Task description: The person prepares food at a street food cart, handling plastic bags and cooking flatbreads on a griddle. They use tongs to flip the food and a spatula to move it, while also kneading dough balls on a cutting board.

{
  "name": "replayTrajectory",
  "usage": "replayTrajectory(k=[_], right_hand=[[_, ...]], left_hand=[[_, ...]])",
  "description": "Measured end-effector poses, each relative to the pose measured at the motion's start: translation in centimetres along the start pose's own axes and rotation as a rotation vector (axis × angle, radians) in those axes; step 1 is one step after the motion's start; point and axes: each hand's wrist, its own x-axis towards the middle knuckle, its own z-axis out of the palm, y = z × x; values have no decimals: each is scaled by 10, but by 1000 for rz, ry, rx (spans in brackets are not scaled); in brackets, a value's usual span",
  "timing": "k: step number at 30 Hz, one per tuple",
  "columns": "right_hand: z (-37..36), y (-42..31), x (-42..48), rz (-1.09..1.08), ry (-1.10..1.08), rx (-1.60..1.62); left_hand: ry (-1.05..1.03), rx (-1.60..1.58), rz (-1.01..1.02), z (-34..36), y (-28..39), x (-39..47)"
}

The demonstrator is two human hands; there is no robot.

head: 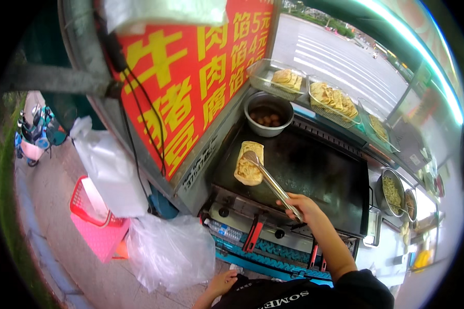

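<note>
My right hand is closed around the handle of metal tongs, which reach up and left over the flat black griddle. The head of the tongs lies against the top of a rectangular browned flatbread near the griddle's left side. Whether the tongs grip the bread or only press on it, I cannot tell. My left hand is low by my body, beside the black shirt. Its fingers look curled, and what they may hold is hidden.
A metal pot with round brown items stands at the griddle's back left corner. Wire baskets of flatbreads line the back ledge. Bowls of filling sit to the right. Red-handled tools hang in front; plastic bags lie left.
</note>
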Motion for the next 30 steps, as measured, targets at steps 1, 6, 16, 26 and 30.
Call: replayTrajectory(k=[1, 6, 16, 26, 30], right_hand=[[3, -12, -22, -1, -25, 40], [12, -123, -85, -250, -35, -128], [-9, -373, 96, -326, 399, -499], [-4, -404, 174, -144, 460, -490], [-35, -412, 147, -178, 398, -627]], left_hand=[[1, -70, 21, 12, -26, 0], [-217, -120, -67, 7, -48, 21], [-115, -106, 114, 25, -66, 55], [-63, -227, 15, 10, -15, 73], [-96, -222, 9, 9, -3, 82]])
